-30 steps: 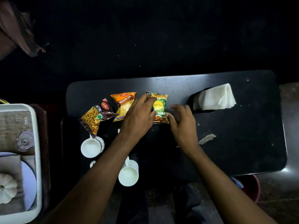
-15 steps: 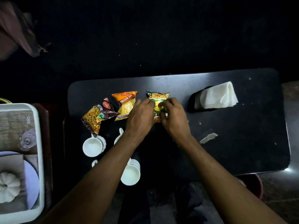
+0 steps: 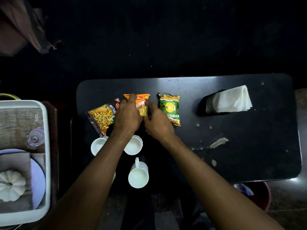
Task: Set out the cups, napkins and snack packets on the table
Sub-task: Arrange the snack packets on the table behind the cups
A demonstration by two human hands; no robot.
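Note:
Three snack packets lie in a row on the dark table (image 3: pixel 249 163): a maroon mixture packet (image 3: pixel 101 118) at the left, an orange packet (image 3: pixel 142 101) in the middle, a green packet (image 3: pixel 169 108) at the right. My left hand (image 3: pixel 127 117) lies over the orange packet with fingers at its top edge. My right hand (image 3: pixel 157 124) grips that packet's right side and partly covers the green packet's lower left corner. Three white cups (image 3: pixel 98 145) (image 3: pixel 133 145) (image 3: pixel 138 177) stand near the front edge under my arms. White napkins (image 3: pixel 232 101) lean in a black mesh holder (image 3: pixel 207 103) at the right.
A white tray (image 3: pixel 47 146) at the left holds a clear glass (image 3: pixel 35 138), a plate (image 3: pixel 39 180) and a white pumpkin-shaped piece (image 3: pixel 11 186). A red bucket (image 3: pixel 265 196) sits below the table's right front corner. Pale scuffs (image 3: pixel 218 141) mark the tabletop.
Both hands have left the green packet and moved left onto the orange packet. The green packet now lies upright and uncovered.

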